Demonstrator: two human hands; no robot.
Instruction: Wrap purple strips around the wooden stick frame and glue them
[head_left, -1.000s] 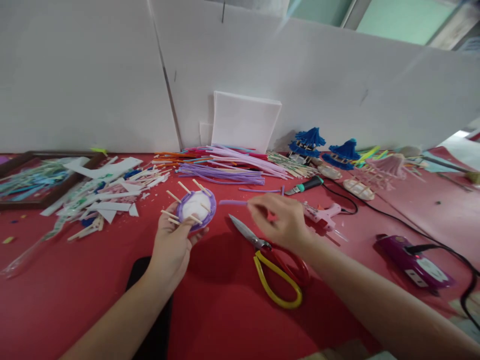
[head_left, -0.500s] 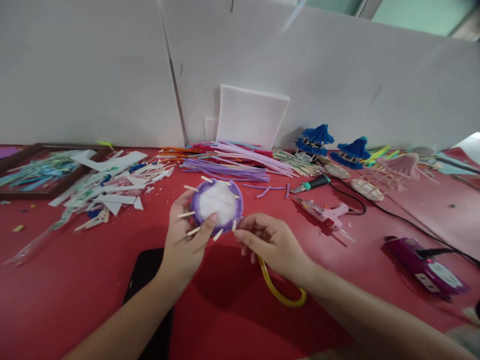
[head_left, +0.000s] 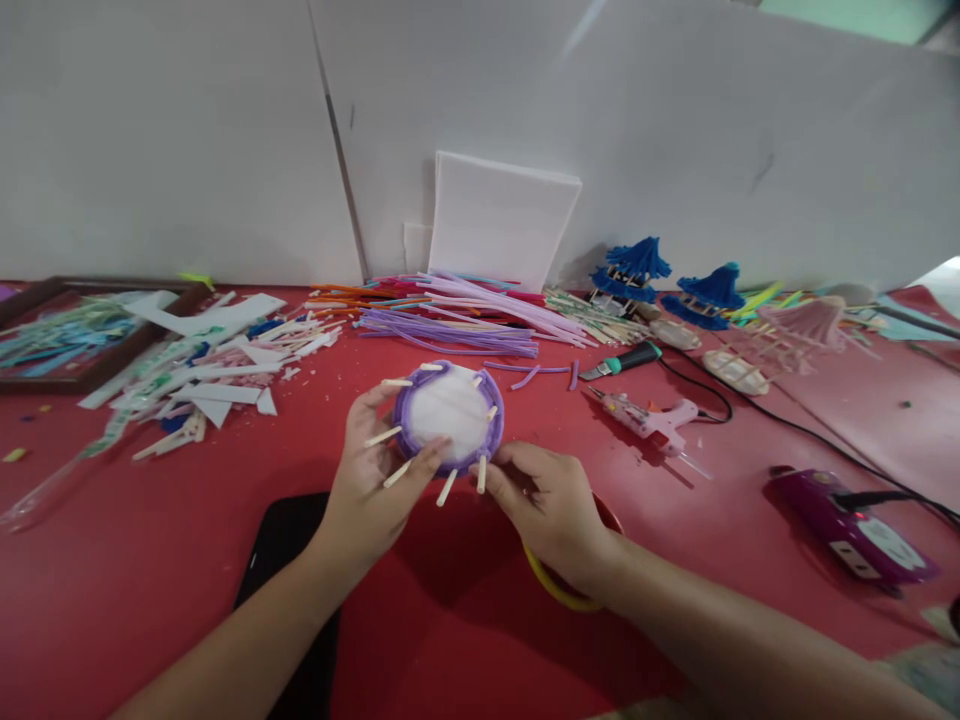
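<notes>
My left hand [head_left: 379, 470] is closed around the left side of a small round craft piece, its thumb pressed on the white middle. That craft piece [head_left: 450, 410] has a fuzzy purple pipe cleaner [head_left: 493, 385] running along its rim and several pale wooden sticks [head_left: 448, 488] standing out around it. At the lower right of the rim, beside one stick, the fingers of my right hand [head_left: 551, 505] are pinched together on the purple pipe cleaner; the fingertips are partly hidden. Under the right hand lies a yellow-edged round object [head_left: 559, 590], mostly covered.
Bundles of pipe cleaners [head_left: 450, 330] lie at the back before white sheets [head_left: 502, 220]. To the right are a utility knife [head_left: 622, 360], a pink glue gun [head_left: 649, 420], a purple power strip [head_left: 851, 530] and blue-roofed models [head_left: 634, 270]. Scraps [head_left: 217, 370] and a black phone [head_left: 289, 550] are leftward.
The craft piece and both hands have shifted slightly right in view, and the piece is tilted a little differently. My right hand stays at its lower right rim.
</notes>
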